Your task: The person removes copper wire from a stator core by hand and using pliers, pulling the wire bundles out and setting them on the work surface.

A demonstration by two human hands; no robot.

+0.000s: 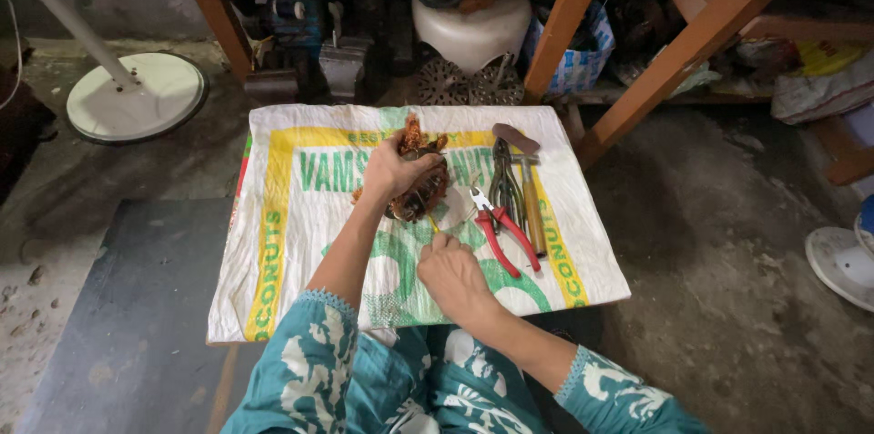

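Note:
My left hand [390, 170] grips a round motor winding [421, 186] with brown copper wire, holding it down on a white woven sack [300, 215] spread on the floor. My right hand [452, 272] is closed around a thin yellow-tipped tool [432, 224] whose end points at the winding's near edge. To the right of the winding lie red-handled pliers [503, 232], a second dark pair of pliers [506, 181] and a hammer [526, 188] with a wooden handle.
A dark board [137, 306] lies left of the sack. A round white fan base [137, 95] with a pole stands at the far left. Wooden frame legs [683, 42], a white bowl-shaped cover [472, 29] and clutter fill the back. Another white part [842, 256] sits at the right edge.

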